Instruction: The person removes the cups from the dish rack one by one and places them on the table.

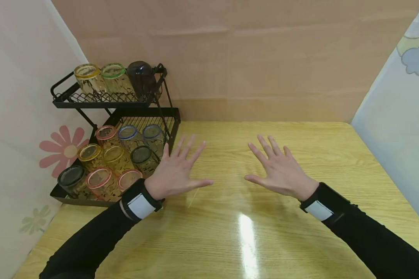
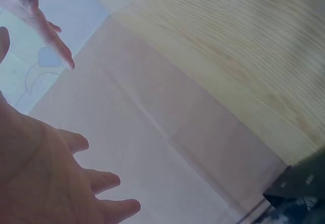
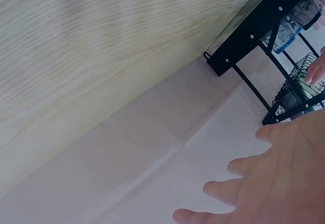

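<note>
Two hands are hovering palm-down over the wooden table [image 1: 300, 240], the left hand [image 1: 176, 172] and right hand [image 1: 281, 170] both spreading straight fingers and holding nothing. Nearest the left hand, a black two-tier rack [image 1: 169, 116] is standing at the table's back left corner, carrying upturned coloured-rimmed glasses [image 1: 118, 155].

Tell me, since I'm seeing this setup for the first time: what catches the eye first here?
Two spread hands hover over the wooden table: the left hand beside the rack, the right hand near the middle, both holding nothing. At the left stands a black two-tier wire rack full of upturned glasses with coloured rims. Its top shelf holds a yellow-rimmed glass, a green-rimmed glass and a dark cup.
</note>
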`<state>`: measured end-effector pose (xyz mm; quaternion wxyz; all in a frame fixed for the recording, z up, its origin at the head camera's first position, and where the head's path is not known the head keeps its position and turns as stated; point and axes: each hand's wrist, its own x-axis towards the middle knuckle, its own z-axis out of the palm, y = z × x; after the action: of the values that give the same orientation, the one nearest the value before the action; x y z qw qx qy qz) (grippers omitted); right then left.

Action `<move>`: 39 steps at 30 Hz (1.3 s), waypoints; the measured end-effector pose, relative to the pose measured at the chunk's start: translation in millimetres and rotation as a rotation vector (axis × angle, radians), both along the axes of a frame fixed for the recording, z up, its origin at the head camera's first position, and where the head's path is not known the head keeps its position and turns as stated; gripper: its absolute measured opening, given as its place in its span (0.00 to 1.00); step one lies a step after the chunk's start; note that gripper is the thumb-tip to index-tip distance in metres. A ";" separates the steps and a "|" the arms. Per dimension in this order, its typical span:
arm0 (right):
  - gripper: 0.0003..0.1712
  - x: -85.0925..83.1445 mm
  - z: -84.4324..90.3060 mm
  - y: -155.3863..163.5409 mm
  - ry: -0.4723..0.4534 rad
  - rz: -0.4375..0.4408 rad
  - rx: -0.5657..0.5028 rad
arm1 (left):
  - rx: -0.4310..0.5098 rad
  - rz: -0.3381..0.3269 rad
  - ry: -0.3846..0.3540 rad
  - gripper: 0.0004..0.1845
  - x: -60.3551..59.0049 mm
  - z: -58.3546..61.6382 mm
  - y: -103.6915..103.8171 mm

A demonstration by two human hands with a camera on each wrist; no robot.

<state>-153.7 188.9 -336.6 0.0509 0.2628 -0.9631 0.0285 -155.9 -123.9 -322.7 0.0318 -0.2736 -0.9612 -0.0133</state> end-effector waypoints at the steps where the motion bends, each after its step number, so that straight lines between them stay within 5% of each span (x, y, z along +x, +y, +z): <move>1: 0.53 -0.1 -0.4 -0.9 -0.008 0.001 -0.005 | -0.003 0.007 -0.001 0.55 0.4 0.0 -2.7; 25: 0.52 -2.9 -3.3 -52.1 -0.040 0.097 -0.049 | 0.051 0.261 0.005 0.55 31.6 0.7 -99.6; 39: 0.52 -5.8 -7.5 -84.6 -0.036 0.150 -0.036 | 0.109 0.321 -0.026 0.58 41.3 -15.6 -122.5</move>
<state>-159.5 104.2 -344.1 0.0359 0.3328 -0.9408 0.0542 -114.6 -246.4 -338.3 0.0358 -0.1143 -0.9908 -0.0635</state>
